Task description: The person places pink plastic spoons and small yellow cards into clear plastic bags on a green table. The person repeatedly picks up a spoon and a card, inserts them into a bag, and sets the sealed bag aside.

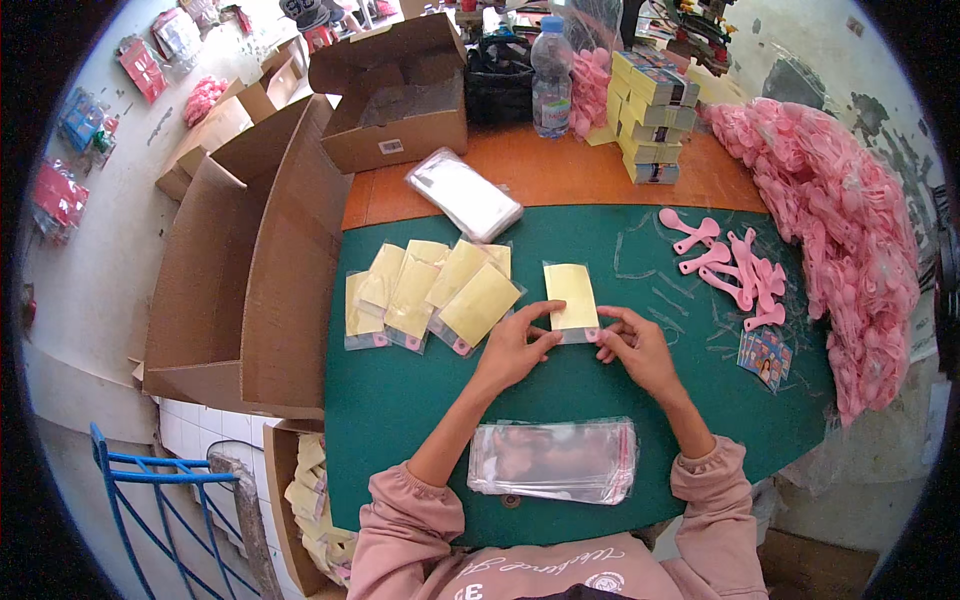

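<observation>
Between my two hands is a small clear plastic packet (572, 300) with a pale yellow card inside and a bit of pink near its lower edge. My left hand (517, 347) pinches its left side, thumb and fingers on the plastic. On the lower right corner, my right hand (638, 352) grips with thumb and fingertips. Similar filled packets (480, 305) lie overlapping to the left. Close to my body lies a stack of clear plastic bags (552, 460). Pink plastic spoons (745, 265) are heaped loosely on the right, with several small printed cards (765, 358) below them.
A green mat (400, 420) covers the table. Open cardboard boxes (290, 270) stand along the left. Toward the back are more clear bags (465, 195), a water bottle (551, 80) and stacked card bundles (655, 120). A long bulky bag of pink spoons (830, 230) lines the right edge.
</observation>
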Tool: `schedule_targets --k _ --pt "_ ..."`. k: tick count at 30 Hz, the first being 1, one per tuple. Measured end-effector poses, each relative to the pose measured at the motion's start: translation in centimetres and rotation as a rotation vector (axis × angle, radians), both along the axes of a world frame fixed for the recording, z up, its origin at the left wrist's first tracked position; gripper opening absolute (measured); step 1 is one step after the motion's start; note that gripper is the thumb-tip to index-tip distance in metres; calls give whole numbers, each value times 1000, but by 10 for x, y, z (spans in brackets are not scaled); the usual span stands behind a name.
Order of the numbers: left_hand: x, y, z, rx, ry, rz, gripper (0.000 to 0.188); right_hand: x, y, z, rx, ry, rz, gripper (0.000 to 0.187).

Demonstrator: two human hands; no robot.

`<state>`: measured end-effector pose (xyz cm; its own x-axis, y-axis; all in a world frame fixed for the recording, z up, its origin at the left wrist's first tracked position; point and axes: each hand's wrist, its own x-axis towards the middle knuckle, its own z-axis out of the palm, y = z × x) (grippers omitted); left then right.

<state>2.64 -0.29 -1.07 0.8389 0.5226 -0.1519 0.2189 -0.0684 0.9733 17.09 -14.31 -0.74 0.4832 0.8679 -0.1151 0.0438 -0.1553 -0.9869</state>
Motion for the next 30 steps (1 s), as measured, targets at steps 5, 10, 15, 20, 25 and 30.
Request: schedule_targets --k 5,10,15,20,25,30 --pt "-45 42 55 407 14 20 40 73 -11 28 -59 -548 -3 19" --pt "-81 47 79 1140 346 179 32 142 -16 11 -204 -1332 -9 17" --pt "-54 1 81 738 159 -318 27 144 -12 0 -295 -1472 -11 18" --pt "-36 -43 43 753 131 -617 33 144 -16 18 -252 -1565 37 15" --pt "-27 -42 35 634 156 -651 20 136 -36 73 -86 -1459 -347 15" --pt "-26 -39 46 555 140 -654 16 127 -56 94 12 -1091 -421 17"
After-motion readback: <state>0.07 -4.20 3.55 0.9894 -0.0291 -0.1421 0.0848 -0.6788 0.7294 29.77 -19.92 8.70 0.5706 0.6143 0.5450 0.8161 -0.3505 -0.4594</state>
